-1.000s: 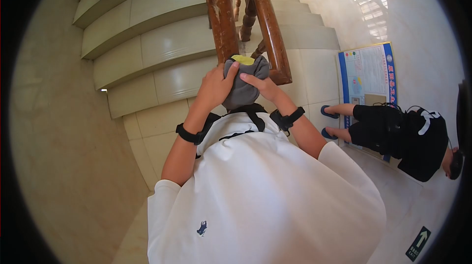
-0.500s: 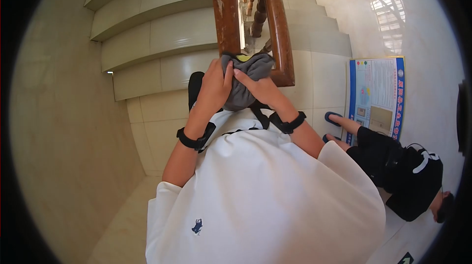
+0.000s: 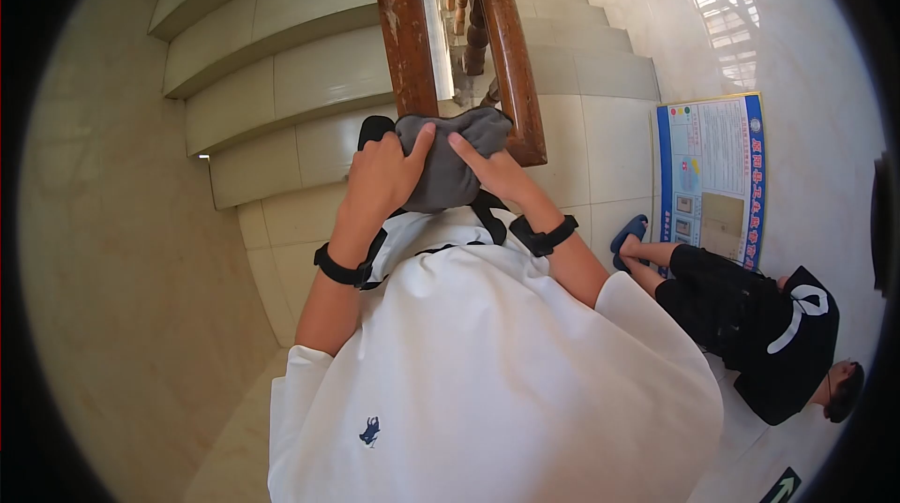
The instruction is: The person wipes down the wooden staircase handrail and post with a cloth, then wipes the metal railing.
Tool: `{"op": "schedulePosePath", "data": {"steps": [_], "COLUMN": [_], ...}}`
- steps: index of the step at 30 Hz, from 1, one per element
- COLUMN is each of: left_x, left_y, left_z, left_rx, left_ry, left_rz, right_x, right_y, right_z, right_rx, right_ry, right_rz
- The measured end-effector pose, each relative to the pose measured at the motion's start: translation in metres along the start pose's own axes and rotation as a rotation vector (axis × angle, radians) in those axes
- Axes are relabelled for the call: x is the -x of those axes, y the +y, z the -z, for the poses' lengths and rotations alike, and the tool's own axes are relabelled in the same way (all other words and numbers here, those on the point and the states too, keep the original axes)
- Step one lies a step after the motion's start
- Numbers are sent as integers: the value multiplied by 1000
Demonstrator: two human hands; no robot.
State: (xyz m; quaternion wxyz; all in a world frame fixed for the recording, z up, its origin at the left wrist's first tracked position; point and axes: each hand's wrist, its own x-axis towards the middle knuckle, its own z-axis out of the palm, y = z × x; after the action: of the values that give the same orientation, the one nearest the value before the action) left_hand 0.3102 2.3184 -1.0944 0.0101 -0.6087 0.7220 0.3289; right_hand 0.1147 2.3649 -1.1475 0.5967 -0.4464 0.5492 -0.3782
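The left hand (image 3: 384, 172) and right hand (image 3: 500, 175) both grip the grey cloth (image 3: 448, 180), thumbs pressed on its upper face, just beyond the white shirt (image 3: 497, 362). It looks light and soft — likely to sag, so best pinched by both sides. Past it run the wooden handrail (image 3: 406, 44) and tiled stairs (image 3: 328, 72).

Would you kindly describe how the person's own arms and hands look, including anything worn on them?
The left hand and right hand are ungloved. Each wrist wears a black strap with a bulkier black piece attached. Above these, the forearms are bare up to short, loose white sleeves.
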Motion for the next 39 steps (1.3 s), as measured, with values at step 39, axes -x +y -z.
{"op": "schedulePosePath", "data": {"steps": [39], "left_x": [-12], "left_y": [-87], "left_z": [-85], "left_rx": [428], "left_ry": [326], "left_rz": [-468], "right_x": [-27], "right_y": [65], "right_z": [5], "right_rx": [720], "right_ry": [-34], "right_rz": [528]}}
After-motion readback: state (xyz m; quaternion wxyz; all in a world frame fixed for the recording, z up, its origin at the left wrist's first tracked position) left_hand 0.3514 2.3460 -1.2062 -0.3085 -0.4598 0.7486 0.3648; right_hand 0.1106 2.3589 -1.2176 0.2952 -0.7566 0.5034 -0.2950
